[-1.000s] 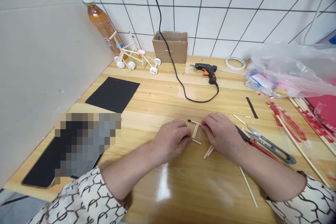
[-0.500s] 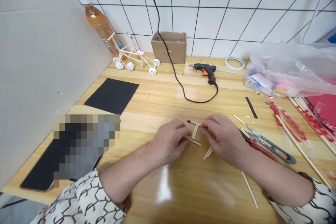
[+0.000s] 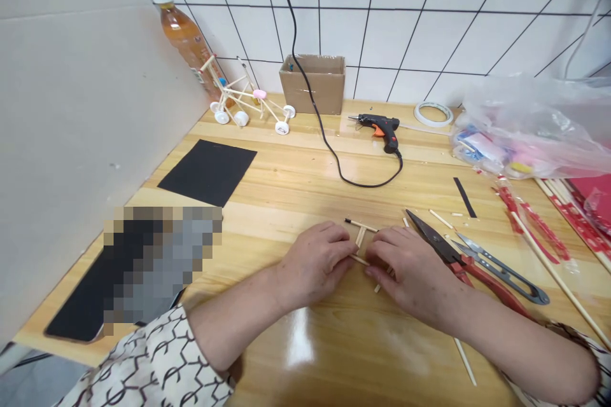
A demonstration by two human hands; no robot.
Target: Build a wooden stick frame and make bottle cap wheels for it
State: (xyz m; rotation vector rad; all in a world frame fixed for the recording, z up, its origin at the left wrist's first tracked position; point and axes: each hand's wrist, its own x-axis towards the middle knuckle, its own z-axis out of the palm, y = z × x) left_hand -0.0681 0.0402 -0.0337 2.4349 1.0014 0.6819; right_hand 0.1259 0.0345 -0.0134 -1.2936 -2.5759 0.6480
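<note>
On the wooden table lies a small H-shaped frame of thin wooden sticks [image 3: 361,236]. Its far stick [image 3: 358,224] has a black tip at the left end. My left hand [image 3: 317,261] is closed, with thumb and fingers pinching the left part of the near wooden stick [image 3: 359,259]. At that stick's right end, my right hand [image 3: 410,267] has curled fingers around it; the exact contact is partly hidden. Loose short sticks [image 3: 378,288] lie under my right hand. Beside it are red-handled scissors [image 3: 432,235] and grey thread snips [image 3: 501,269].
A black hot glue gun [image 3: 382,127] with a looping cord lies behind, near a cardboard box [image 3: 312,86], tape roll [image 3: 433,114] and plastic bag [image 3: 539,121]. At left are a stick model with white wheels [image 3: 238,98], a bottle [image 3: 184,35], black sheet [image 3: 209,172] and phone [image 3: 76,299].
My right hand has moved nearer, from the far stick's right end to the near stick's right end. More of the scissors shows. The view has shifted slightly.
</note>
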